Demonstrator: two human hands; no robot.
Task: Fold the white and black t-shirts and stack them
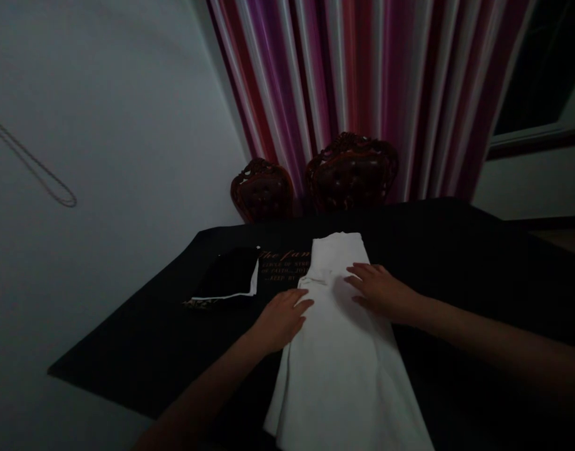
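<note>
A long white garment [339,351], which looks like a pair of trousers laid one leg over the other, stretches from the middle of the table down past the bottom of the view. Small creases show near its left edge, by my left hand [282,316]. That hand rests at the left edge with its fingers spread. On the opposite side, my right hand [379,291] is over the garment's right edge, fingers apart, casting a shadow on the cloth. Neither hand grips the fabric.
A folded stack of dark and white cloth [228,275] lies to the left on the black-covered table [141,351]. Printed lettering [285,266] shows on the cover. Two carved chairs [351,175] stand behind, before a striped curtain [362,75]. A looped cord [43,169] hangs on the left wall.
</note>
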